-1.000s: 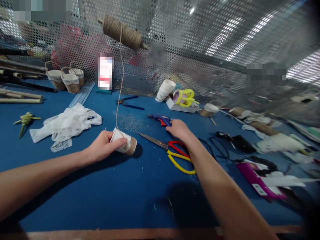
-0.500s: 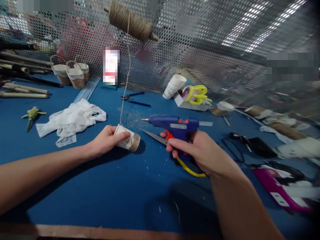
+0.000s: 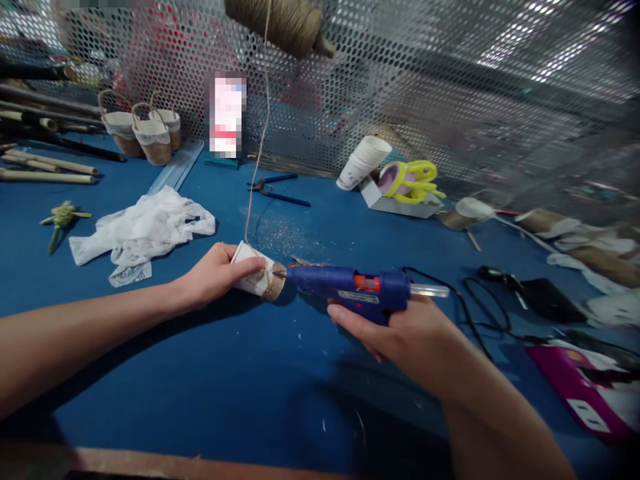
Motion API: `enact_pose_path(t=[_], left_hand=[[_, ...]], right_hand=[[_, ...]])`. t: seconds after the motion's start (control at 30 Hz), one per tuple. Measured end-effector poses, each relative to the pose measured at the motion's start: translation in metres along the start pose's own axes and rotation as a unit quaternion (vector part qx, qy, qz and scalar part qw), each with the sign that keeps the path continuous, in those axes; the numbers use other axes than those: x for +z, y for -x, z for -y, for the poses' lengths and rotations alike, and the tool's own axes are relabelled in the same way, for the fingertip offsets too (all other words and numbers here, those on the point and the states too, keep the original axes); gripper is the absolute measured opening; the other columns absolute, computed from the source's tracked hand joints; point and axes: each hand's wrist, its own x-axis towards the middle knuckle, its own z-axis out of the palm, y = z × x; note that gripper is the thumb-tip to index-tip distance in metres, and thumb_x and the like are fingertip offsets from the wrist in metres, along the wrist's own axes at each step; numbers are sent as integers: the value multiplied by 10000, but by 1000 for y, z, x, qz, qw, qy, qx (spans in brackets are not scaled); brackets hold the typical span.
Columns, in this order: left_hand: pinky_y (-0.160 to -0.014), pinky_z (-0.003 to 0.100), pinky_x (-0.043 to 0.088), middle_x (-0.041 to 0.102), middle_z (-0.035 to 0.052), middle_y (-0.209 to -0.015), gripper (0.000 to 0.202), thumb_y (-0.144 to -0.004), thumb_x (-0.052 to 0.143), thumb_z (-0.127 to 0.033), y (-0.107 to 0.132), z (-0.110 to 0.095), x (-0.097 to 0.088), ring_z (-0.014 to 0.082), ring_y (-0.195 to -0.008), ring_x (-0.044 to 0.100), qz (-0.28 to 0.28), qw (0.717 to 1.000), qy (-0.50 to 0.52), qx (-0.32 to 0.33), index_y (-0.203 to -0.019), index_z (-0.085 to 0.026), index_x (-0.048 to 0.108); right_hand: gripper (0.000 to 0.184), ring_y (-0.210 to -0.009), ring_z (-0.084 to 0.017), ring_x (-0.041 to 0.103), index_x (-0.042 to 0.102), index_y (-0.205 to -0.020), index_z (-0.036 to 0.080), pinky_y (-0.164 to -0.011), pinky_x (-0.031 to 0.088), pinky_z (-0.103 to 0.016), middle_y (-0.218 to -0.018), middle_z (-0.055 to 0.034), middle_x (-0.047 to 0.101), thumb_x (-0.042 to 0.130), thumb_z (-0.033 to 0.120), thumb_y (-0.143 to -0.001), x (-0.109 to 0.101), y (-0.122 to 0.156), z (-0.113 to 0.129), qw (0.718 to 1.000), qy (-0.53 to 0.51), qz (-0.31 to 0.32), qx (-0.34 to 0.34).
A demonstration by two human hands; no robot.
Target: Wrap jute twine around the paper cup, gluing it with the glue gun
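My left hand (image 3: 219,270) is closed around a white paper cup (image 3: 251,276) lying on its side, its thumb pressed on the wall. Brown twine (image 3: 273,285) wraps the cup's base end, and a strand (image 3: 257,160) runs from the cup up to the twine spool (image 3: 280,25). A blue hot glue gun (image 3: 345,290) is gripped in my right hand (image 3: 395,330), a clear glue stick (image 3: 429,291) poking from its back. Its nozzle tip is at the wrapped twine; whether it touches, I cannot tell. Scissor blades (image 3: 304,261) show partly behind the gun.
White lace (image 3: 145,233) lies at left, near bamboo sticks (image 3: 50,175) and twine-covered cup baskets (image 3: 153,143). Pliers (image 3: 277,190), stacked paper cups (image 3: 364,162) and a box with yellow-handled items (image 3: 407,190) stand farther back. Black cable (image 3: 480,327) and a purple package (image 3: 575,387) are at right.
My right hand has brought the glue gun down and left, so its nozzle now meets the cup's twine end in view. My left hand keeps its hold on the cup. The view has shifted slightly.
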Motion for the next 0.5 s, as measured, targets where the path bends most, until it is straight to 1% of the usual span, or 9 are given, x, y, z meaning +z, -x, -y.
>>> enact_pose_path(t=[0.07, 0.1, 0.2, 0.3, 0.37, 0.43, 0.5], left_hand=[[-611, 212, 421, 684, 22, -672, 188, -680, 653, -298, 0, 0, 0, 117, -595, 580, -3, 1000, -7, 2, -702, -114, 684], [-612, 212, 422, 684, 21, -672, 193, -679, 654, -304, -1, 0, 0, 118, -597, 581, -4, 1000, -8, 2, -703, -114, 684], [-626, 212, 433, 688, 24, -686, 205, -684, 651, -315, -1, 0, 0, 121, -611, 589, -1, 1000, -7, -2, -707, -114, 681], [-630, 217, 439, 692, 36, -701, 205, -688, 645, -311, -1, 0, 0, 124, -617, 595, -5, 1000, -11, -4, -705, -109, 677], [-620, 216, 437, 692, 39, -701, 203, -686, 646, -307, 0, 0, 0, 124, -613, 594, -9, 1000, -17, -2, -703, -106, 674], [-614, 217, 435, 691, 40, -699, 202, -685, 644, -304, 0, -1, 0, 123, -609, 592, -11, 1000, -20, -1, -702, -104, 672], [-620, 224, 439, 692, 44, -704, 208, -685, 641, -308, 0, -1, 0, 127, -612, 595, -12, 1000, -23, 0, -701, -103, 671]], right_hand=[[314, -483, -141, 481, 485, -492, 239, -511, 432, -282, -496, 2, 525, 506, 401, -760, 0, 0, -1, 998, 23, -16, -60], [304, -487, -139, 478, 506, -513, 236, -520, 433, -281, -507, 0, 528, 485, 391, -773, 0, 1, -2, 997, 25, -17, -71], [291, -457, -122, 460, 537, -563, 225, -496, 431, -259, -498, 15, 521, 461, 378, -799, -1, 2, -2, 997, 9, -18, -78], [257, -481, -127, 500, 563, -615, 219, -481, 429, -252, -525, 17, 550, 472, 361, -810, 0, 3, -1, 995, -1, -12, -100], [243, -485, -139, 521, 572, -624, 223, -444, 408, -253, -482, 23, 530, 485, 354, -809, 0, 4, -1, 994, 4, -8, -105], [243, -454, -141, 519, 574, -612, 231, -398, 379, -251, -412, 36, 479, 496, 356, -805, 0, 4, 0, 995, 12, -11, -103], [234, -439, -137, 523, 588, -620, 234, -385, 375, -248, -403, 37, 486, 505, 361, -799, 1, 4, 0, 994, 27, -27, -104]])
